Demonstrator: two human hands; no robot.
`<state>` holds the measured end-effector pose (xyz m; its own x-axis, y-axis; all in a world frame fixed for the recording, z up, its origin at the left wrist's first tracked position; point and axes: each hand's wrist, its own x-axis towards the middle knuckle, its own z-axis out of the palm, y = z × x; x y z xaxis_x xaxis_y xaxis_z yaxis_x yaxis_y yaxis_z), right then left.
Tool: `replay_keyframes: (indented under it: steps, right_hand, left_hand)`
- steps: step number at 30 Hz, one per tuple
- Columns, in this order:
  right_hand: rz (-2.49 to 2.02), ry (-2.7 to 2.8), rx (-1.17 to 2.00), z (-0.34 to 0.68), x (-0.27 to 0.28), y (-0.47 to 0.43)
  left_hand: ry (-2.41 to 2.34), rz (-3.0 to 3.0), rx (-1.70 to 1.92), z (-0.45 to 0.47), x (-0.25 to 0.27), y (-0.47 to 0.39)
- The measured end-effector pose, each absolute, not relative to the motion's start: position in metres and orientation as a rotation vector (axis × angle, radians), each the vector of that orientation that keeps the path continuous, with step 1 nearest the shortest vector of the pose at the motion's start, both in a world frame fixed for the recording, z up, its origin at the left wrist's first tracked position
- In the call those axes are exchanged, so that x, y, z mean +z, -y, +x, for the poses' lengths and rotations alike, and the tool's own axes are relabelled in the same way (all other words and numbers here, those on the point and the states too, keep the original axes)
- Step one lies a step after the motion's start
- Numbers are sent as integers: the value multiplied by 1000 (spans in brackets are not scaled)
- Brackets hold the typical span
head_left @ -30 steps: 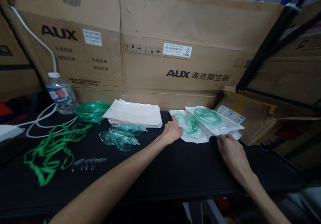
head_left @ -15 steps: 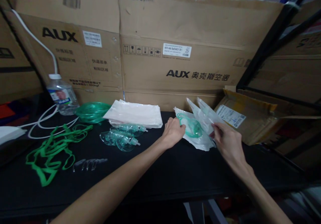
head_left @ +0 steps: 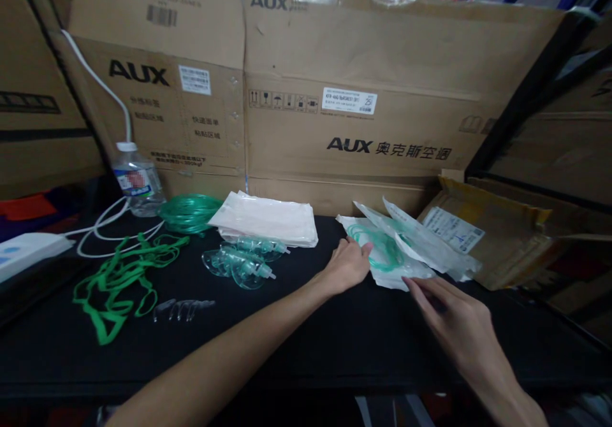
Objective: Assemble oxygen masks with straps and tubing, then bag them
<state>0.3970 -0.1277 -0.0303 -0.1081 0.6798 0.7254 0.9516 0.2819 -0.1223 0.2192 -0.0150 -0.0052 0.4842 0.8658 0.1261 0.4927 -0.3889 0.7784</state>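
Observation:
A clear-and-white packet (head_left: 388,276) with coiled green tubing inside lies at the right of the black table. My left hand (head_left: 348,265) is closed on its left edge, thumb on top. With thumb and fingertips together, my right hand (head_left: 456,318) pinches the packet's lower right corner. Similar packets (head_left: 442,255) lie fanned behind it, leaning toward the cardboard carton. Left of my left hand are loose transparent green oxygen masks (head_left: 243,264), in front of a stack of flat white bags (head_left: 270,220).
Farther left are coiled green tubing (head_left: 189,213), green elastic straps (head_left: 115,280), small clear plastic pieces (head_left: 184,309), a water bottle (head_left: 138,181) and a white power strip (head_left: 33,255). An opened carton (head_left: 502,223) stands at right. Large cardboard sheets (head_left: 287,146) wall the back.
My right hand has let go of the rear packets and come down to the front packet's corner. Those packets now rest against the carton. The view has shifted slightly left.

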Motion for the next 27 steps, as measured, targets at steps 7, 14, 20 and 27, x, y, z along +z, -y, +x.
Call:
replay_keyframes:
  steps: [7, 14, 20, 27]
  right_hand:
    - [-1423, 1930, -222, 376, -39, 139]
    - [-1388, 2060, 265, 314, -23, 129]
    - [-1230, 2265, 296, 253, 0, 84]
    - [-1165, 2334, 184, 207, -2, 23]
  left_hand:
    - [-1135, 2349, 667, 172, 16, 61]
    - [-1199, 2348, 742, 106, -15, 126]
    - [-1340, 2428, 1086, 38, -39, 128]
    - [-1666, 2645, 937, -10, -23, 75]
